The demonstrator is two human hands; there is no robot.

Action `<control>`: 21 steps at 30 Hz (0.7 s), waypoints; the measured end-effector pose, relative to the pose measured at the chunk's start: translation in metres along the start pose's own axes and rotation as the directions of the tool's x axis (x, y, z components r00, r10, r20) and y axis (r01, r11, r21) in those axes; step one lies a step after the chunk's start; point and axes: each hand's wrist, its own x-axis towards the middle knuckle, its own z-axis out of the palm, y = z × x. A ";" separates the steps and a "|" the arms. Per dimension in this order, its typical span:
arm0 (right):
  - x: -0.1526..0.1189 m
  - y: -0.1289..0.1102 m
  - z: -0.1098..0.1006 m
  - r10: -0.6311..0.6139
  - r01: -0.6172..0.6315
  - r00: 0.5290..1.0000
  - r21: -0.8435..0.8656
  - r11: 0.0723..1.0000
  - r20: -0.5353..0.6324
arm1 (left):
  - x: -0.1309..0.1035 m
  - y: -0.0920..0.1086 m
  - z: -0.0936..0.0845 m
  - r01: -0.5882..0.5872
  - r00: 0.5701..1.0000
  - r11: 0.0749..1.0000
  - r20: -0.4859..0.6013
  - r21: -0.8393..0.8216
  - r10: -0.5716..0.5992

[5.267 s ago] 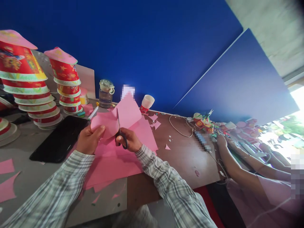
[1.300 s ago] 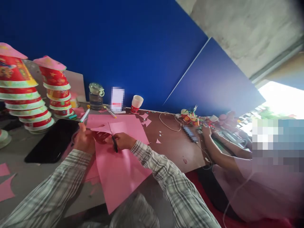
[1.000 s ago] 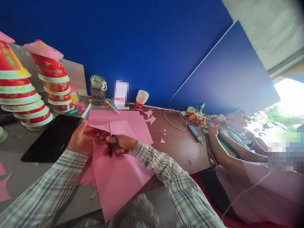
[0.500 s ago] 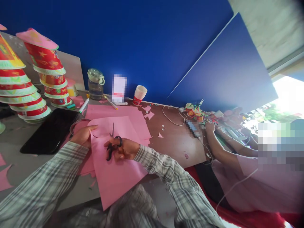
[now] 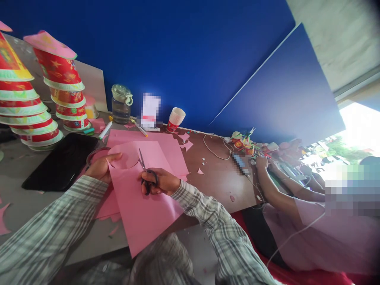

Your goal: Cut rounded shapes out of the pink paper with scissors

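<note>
My right hand [image 5: 162, 183] grips black-handled scissors [image 5: 145, 173], blades pointing up into a pink paper sheet [image 5: 142, 206] beside a curved cut. My left hand [image 5: 102, 167] pinches the sheet's upper left edge by a rounded flap [image 5: 124, 155]. The sheet hangs over the table's near edge toward my lap. More pink sheets [image 5: 160, 144] lie flat underneath on the table.
Stacks of red paper bowls [image 5: 63, 95] topped with pink cones stand at far left. A black tablet [image 5: 61, 162], a marker [image 5: 104, 130], a glass jar [image 5: 121, 105] and a paper cup [image 5: 175, 119] sit nearby. Another person's arm [image 5: 276, 190] rests at right by cables and craft scraps.
The pink sheet was lowered and laid flatter. My right hand turned the scissors blades upward and moved them into the sheet next to the rounded cut.
</note>
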 end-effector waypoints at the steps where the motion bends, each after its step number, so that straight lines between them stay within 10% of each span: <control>1: 0.000 -0.001 0.000 -0.006 0.006 1.000 -0.006 1.000 -0.003 | 0.000 0.000 -0.001 0.033 0.999 0.999 0.020 0.003 -0.033; 21: 0.015 -0.023 0.009 -0.109 0.086 0.991 -0.243 0.966 -0.083 | 0.001 0.000 -0.008 0.012 0.991 1.000 0.134 -0.015 -0.010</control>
